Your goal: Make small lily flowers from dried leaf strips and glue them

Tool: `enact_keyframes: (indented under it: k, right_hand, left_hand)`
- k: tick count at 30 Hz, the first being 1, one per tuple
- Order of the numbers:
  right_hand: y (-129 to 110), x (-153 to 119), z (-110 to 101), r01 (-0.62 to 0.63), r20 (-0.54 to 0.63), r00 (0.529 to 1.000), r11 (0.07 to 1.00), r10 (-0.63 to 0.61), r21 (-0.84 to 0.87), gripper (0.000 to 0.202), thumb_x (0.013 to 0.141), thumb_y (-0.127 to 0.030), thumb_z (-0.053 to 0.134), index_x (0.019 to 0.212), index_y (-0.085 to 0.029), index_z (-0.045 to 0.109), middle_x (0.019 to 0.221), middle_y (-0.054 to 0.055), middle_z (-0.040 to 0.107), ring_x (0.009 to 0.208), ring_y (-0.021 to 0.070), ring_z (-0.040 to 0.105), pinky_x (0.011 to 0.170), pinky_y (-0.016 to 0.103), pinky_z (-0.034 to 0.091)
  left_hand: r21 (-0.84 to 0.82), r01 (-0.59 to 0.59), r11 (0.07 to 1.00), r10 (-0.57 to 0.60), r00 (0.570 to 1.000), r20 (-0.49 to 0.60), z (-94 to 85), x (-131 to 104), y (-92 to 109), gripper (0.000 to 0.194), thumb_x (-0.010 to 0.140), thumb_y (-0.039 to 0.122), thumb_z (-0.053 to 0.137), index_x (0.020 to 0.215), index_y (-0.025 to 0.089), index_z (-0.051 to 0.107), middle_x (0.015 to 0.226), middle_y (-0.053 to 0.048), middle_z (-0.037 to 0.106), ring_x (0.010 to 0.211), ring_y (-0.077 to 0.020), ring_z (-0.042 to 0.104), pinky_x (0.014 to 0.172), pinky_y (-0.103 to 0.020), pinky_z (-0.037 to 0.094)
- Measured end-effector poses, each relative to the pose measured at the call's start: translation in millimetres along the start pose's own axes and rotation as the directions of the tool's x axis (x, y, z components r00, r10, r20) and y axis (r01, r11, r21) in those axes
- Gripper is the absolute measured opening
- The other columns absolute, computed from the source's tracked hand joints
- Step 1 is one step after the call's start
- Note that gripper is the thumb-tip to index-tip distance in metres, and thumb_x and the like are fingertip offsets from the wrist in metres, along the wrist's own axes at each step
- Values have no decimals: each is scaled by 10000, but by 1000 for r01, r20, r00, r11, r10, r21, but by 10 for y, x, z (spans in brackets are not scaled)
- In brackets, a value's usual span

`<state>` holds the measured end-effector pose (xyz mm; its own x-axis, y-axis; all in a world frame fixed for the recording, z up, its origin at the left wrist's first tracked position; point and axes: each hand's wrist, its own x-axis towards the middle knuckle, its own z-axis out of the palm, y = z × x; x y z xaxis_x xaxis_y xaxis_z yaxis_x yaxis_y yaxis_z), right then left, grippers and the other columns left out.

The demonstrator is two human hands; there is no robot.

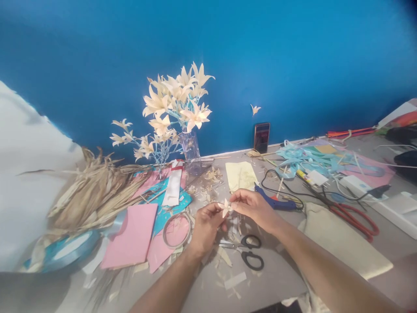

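The small flower point(225, 208) is held up over the middle of the bench point(276, 287), between the two hands. The left hand point(206, 226) pinches it from the left, thumb against curled fingers. The right hand point(252, 208) has its thumb and fingers drawn together at the flower's right edge; whether they grip a petal or only touch it, I cannot tell.

To handle it well, let the left fingers carry the flower low at its base, lightly enough not to crease the petals, while the right fingertips do the fine work. Pale, thin petals like these would probably split if pulled, so I would ease each one from near its root. Keeping both wrists low, perhaps resting on the bench, should steady the pinch. Turning the flower between the fingers is kinder than reaching over it.

The black scissors point(252, 252) lie just nearer than the hands, blades pointing left among scraps, so the forearms want care there. The blue glue gun point(275, 202) lies just beyond the right hand, its nozzle towards the yellow paper point(241, 171); it is safest treated as hot, with knuckles and cable kept apart. The flowers in the vase point(191, 150) at the far side, their petals curling outwards, make a handy pattern for judging the spread.
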<state>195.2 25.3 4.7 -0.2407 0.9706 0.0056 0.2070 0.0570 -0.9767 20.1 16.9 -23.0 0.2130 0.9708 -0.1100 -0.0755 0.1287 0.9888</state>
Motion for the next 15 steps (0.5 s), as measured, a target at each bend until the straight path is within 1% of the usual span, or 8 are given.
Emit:
enact_keyframes:
  k: [2, 4, 6, 9, 12, 15]
  right_hand:
    - [-51, -17, -44, 19, 48, 999, 992, -13, -128, 226, 825, -389, 624, 822, -164, 647, 729, 1, 596, 656, 130, 486, 596, 249, 356]
    - [-89, -32, -66, -6, 55, 998, 966, 21, -260, 217, 807, -379, 632, 758, -168, 637, 650, -17, 555, 603, 122, 447, 553, 244, 321]
    - [-111, -39, -82, -34, 77, 995, 935, 66, -353, 188, 794, -350, 628, 731, -173, 624, 607, -29, 529, 571, 115, 422, 529, 239, 296]
    - [-115, -41, -111, -26, 164, 981, 912, 101, -408, 156, 785, -305, 606, 709, -169, 612, 620, -24, 548, 573, 111, 432, 520, 228, 289]
    - [-105, -40, -143, -9, 228, 966, 895, 123, -445, 172, 779, -302, 600, 689, -158, 627, 619, -17, 567, 574, 109, 437, 514, 224, 283]
    - [-101, -41, -161, -4, 242, 961, 883, 132, -469, 166, 772, -284, 592, 680, -155, 644, 595, -20, 577, 557, 106, 433, 512, 225, 284]
  left_hand:
    - [89, 16, 996, -19, 999, 32, -9, -8, 9, 188, 784, 327, 683, 727, 149, 664, 500, 21, 557, 478, -92, 442, 534, -225, 326]
    - [162, 22, 987, -33, 998, 60, -21, -10, 0, 166, 790, 305, 661, 739, 146, 666, 499, 24, 552, 472, -92, 427, 517, -225, 310]
    - [211, -1, 977, -20, 995, 97, -35, -7, -13, 144, 804, 278, 628, 746, 151, 662, 518, 27, 547, 479, -98, 434, 512, -227, 310]
    - [312, -122, 942, 65, 980, 189, -52, -3, -6, 128, 813, 201, 568, 749, 163, 673, 624, 9, 571, 571, -120, 500, 560, -234, 359]
    - [404, -271, 874, 158, 944, 291, -61, 0, 35, 173, 808, 136, 526, 749, 171, 685, 739, -14, 600, 693, -143, 548, 653, -246, 398]
    - [430, -328, 841, 185, 921, 342, -71, 0, 69, 182, 826, 139, 521, 730, 174, 671, 738, -16, 592, 726, -155, 554, 695, -257, 406]
